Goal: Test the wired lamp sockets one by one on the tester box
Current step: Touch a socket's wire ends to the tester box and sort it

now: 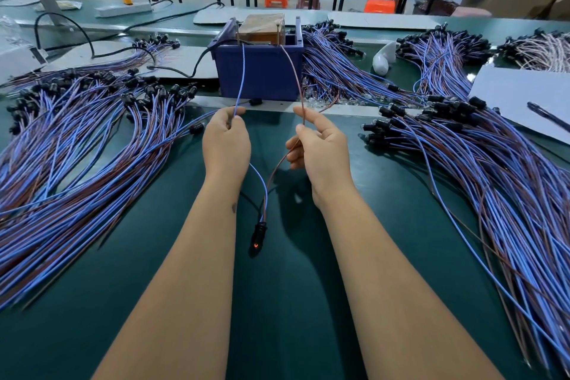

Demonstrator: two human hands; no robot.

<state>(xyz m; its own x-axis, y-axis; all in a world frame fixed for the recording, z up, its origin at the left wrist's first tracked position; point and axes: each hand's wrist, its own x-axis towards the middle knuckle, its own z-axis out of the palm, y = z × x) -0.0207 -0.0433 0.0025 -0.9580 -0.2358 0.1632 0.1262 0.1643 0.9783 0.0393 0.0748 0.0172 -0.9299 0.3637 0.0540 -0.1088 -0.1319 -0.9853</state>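
- The left hand (226, 140) has its grip curled round the blue wire (240, 83), pinching it between thumb and fingers just in front of the tester box (259, 71); the wire runs up from the hand to the top of the box
- The right hand (319, 145) pinches the brown wire (295, 77) between thumb and forefinger, the other fingers loosely curled; this wire also rises to the top edge of the box
- Both wires drop below the hands and meet at one black lamp socket (258, 233), which hangs between the forearms above the green surface (277, 302); its long axis is near upright, the wired end up and the bulb end down, and a small orange-red glow shows at its lower part
- The tester box is a dark blue bin standing upright at the middle of the surface, with a brown block (262, 28) inside it
- Piles of blue and brown wired sockets lie to the left (77, 148) and right (478, 163) of the hands
- No readable writing shows
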